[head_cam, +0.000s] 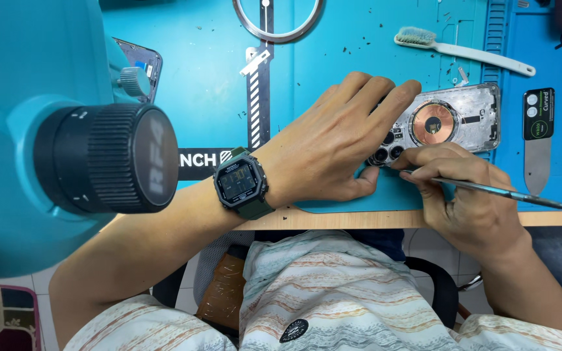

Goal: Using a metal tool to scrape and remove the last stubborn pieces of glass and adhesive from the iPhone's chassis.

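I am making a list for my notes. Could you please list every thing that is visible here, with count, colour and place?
Phone back housing with copper coil: one, silver, on mat under both hands.
Thin metal tool: one, grey, in right hand.
Blue work mat: one, covers the wooden table.
Toothbrush: one, white, pale bristles, mat top right.
Flat metal pry blade with black label: one, right of housing.
Metal ring: one, silver, top centre.
Microscope body with black knob: one, teal, left.
Wristwatch: one, dark green, left wrist.
Left hand: steadies housing.
Right hand: grips tool.

2 hands [343, 140] [466, 195], 1 phone back [453, 120], 1 toothbrush [463, 52], 1 watch [242, 182], 1 tool [515, 193].
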